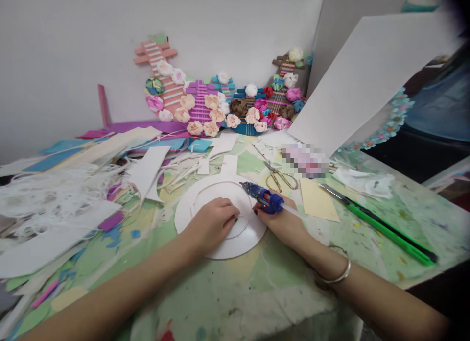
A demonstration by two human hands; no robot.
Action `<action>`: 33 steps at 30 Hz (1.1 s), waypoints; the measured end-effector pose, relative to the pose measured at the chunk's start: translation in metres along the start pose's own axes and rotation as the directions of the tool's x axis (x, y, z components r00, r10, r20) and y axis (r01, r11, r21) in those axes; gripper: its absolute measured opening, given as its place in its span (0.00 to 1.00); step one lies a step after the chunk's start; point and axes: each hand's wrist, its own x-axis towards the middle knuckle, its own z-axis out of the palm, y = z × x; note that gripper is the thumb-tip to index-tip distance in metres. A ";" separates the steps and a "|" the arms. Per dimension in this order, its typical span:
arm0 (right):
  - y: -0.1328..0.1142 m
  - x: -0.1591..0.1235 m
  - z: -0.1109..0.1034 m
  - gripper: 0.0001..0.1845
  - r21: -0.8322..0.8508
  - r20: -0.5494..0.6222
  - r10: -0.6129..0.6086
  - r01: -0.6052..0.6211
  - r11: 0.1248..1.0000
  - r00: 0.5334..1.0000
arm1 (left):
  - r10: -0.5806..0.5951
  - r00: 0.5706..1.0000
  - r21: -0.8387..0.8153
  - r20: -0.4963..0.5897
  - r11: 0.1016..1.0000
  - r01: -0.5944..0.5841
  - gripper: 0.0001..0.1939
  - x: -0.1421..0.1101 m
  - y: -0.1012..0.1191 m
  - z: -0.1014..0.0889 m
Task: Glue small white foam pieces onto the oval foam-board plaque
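Observation:
A white round board (220, 250) with a short straight tab at its far side lies flat in front of me. A curved outline runs around its face; whether it is a cord or a raised edge I cannot tell. My left hand (215, 221) rests on the board, fingers curled and tips pressed together near its middle; what they pinch is hidden. At the board's right edge, my right hand (282, 221) is closed around a blue hot glue gun (262, 196). Its nozzle points left over the board, and a clear glue stick sticks out behind.
Gold-handled scissors (277, 174), a yellow card (318, 200) and a green utility knife (389, 228) lie to the right. White cord (47, 194) and paper scraps cover the left. Flower-decorated guitar shapes (200, 103) lean on the wall. A large white sheet (360, 76) rises at right.

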 end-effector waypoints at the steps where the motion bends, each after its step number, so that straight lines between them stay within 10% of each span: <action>1: 0.000 0.000 -0.001 0.05 0.004 -0.010 0.002 -0.002 1.000 1.000 | -0.007 1.000 -0.016 -0.002 1.000 0.007 0.10 0.001 0.000 0.000; 14: 0.003 0.004 -0.012 0.07 0.111 -0.089 0.103 -0.093 0.989 0.991 | -0.276 0.959 -0.077 0.064 0.957 0.280 0.10 -0.007 -0.009 -0.023; 33: 0.010 0.010 -0.021 0.11 0.191 -0.158 0.131 -0.099 0.977 0.979 | -0.442 0.881 0.091 0.167 0.897 0.433 0.06 0.040 0.014 0.008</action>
